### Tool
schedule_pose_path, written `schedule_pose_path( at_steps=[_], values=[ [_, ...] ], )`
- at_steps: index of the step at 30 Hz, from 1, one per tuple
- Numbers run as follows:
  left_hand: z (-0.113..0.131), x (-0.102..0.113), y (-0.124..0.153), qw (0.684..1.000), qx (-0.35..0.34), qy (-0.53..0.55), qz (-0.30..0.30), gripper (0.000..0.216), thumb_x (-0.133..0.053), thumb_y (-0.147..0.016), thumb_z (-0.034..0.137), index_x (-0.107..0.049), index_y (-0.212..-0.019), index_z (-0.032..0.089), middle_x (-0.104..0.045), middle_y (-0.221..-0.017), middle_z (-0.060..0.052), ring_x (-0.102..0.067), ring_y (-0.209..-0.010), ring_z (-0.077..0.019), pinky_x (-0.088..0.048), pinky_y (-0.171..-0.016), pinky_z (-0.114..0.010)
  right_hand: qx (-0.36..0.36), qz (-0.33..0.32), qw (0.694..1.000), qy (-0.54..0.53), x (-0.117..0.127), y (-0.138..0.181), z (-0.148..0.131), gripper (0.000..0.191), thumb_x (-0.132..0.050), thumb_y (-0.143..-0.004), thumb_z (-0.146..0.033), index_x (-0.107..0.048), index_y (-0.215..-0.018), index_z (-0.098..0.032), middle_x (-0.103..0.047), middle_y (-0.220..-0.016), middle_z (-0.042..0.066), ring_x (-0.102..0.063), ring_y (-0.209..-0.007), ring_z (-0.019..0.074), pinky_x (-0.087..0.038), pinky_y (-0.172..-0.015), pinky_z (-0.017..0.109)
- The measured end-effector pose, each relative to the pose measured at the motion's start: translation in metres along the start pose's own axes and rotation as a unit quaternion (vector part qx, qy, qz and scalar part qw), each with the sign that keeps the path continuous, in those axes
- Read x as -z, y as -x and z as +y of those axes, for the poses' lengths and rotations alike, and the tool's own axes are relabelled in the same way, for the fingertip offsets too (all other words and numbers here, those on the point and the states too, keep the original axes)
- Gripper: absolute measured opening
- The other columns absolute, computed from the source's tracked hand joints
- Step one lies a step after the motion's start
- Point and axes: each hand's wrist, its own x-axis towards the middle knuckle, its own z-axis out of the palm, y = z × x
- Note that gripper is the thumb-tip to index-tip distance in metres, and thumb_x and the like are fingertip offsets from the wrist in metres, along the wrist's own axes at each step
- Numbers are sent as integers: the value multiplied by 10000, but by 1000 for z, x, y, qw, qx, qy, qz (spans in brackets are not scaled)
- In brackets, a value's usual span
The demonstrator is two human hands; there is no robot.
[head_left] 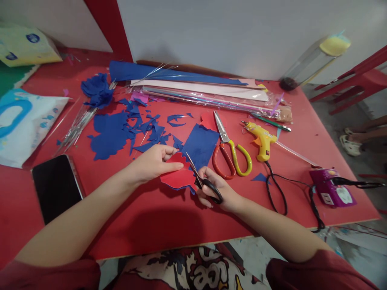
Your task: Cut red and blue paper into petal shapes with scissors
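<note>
My left hand (159, 163) pinches a red cutout (178, 176) with a wavy edge, and blue paper shows along its underside. In my right hand (219, 187) is a pair of black-handled scissors (215, 192), its blades at the right edge of the cutout. Beyond my hands lies a blue paper rectangle (201, 143). Larger scissors (232, 155) with red and yellow handles rest to its right. Blue paper scraps (155, 131) and several blue scalloped shapes (107, 137) are spread to the left.
A yellow glue gun (262, 139) lies right, its cord near a purple power socket (328, 189). Rolled paper (181, 74) lines the wall. At left are a blue paper flower (97, 90), wires (77, 129), a phone (57, 187) and a wipes pack (27, 125). A clear container (305, 66) stands back right.
</note>
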Motion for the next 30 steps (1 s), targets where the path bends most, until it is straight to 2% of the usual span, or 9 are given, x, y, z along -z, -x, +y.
schedule_pose_path(
  at_steps=[6,12,18,23,25,30],
  values=[
    [2,1,1,995,-4,-89,46,193,-688,-603,300,-577,-673,158,-581,-552,38,-526,-505,-98,-381,-464,-188,-17,25,999,30,0,1,1,535,-682,-671,-562,-274,-797,-239,-445,-487,-146,-384,-269,44,-225,-301,134],
    [-3,5,-3,992,-34,-118,26,199,-659,-646,336,-634,-745,164,-601,-611,34,-524,-544,-91,-399,-516,-182,-25,27,998,45,-1,1,-3,519,-678,-687,-536,-271,-809,-237,-511,-454,-137,-454,-274,63,-304,-322,139],
    [-1,6,-4,990,-33,-131,43,190,-670,-614,323,-605,-703,169,-546,-565,53,-493,-529,-86,-376,-514,-184,-19,23,999,41,0,0,-2,506,-692,-698,-487,-272,-826,-236,-552,-447,-124,-471,-264,77,-284,-297,127],
    [0,6,-2,995,-23,-100,15,189,-657,-633,318,-609,-754,181,-580,-615,39,-500,-533,-93,-376,-509,-198,-17,12,999,27,0,1,-1,498,-688,-707,-487,-279,-840,-235,-548,-471,-123,-477,-282,73,-311,-314,134],
    [1,6,-1,994,-23,-102,9,174,-645,-643,316,-601,-742,179,-533,-570,51,-457,-495,-80,-340,-474,-193,-7,-2,1000,28,1,1,-2,487,-675,-719,-496,-285,-851,-235,-538,-487,-121,-480,-302,70,-328,-334,144],
    [2,4,-1,988,-21,-150,23,206,-653,-623,320,-510,-643,173,-309,-478,94,-280,-431,-49,-199,-406,-184,33,-38,998,26,2,2,-3,448,-641,-753,-505,-314,-882,-227,-507,-575,-100,-477,-404,53,-356,-425,169]
  ],
)
